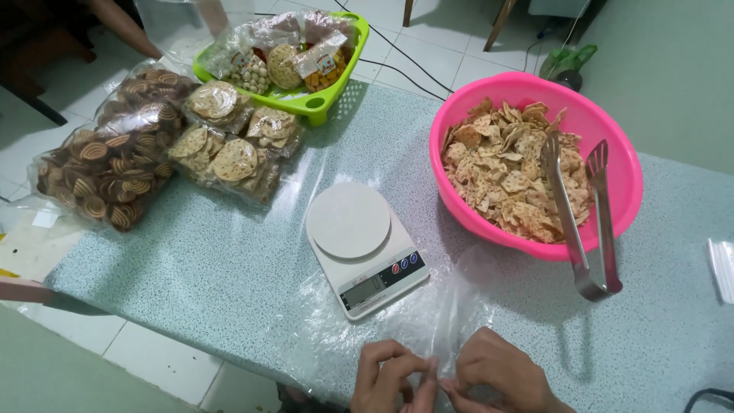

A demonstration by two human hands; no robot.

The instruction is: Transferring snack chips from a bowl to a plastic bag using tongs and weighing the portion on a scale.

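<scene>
Down at the near edge of the table [229, 283], the left hand [390, 380] and the right hand [501, 376] both pinch the bottom of a clear plastic bag [459, 313], fingertips nearly touching. The bag stretches up from the fingers, and it looks empty, though it is hard to see. Just past the fingers sits a white kitchen scale [363, 246], and beyond the right fingers a pink bowl [612, 145] of crackers [505, 172] with metal tongs [585, 218].

At the near edge of the speckled tabletop [229, 283], the left hand [390, 378] and right hand [501, 378] pinch the edge of a clear plastic bag [459, 313] between their fingertips. Just beyond stands a white kitchen scale [363, 245]. To its right, a pink basin [612, 145] holds flat crackers [501, 172], with metal tongs [585, 222] resting across its rim.
</scene>
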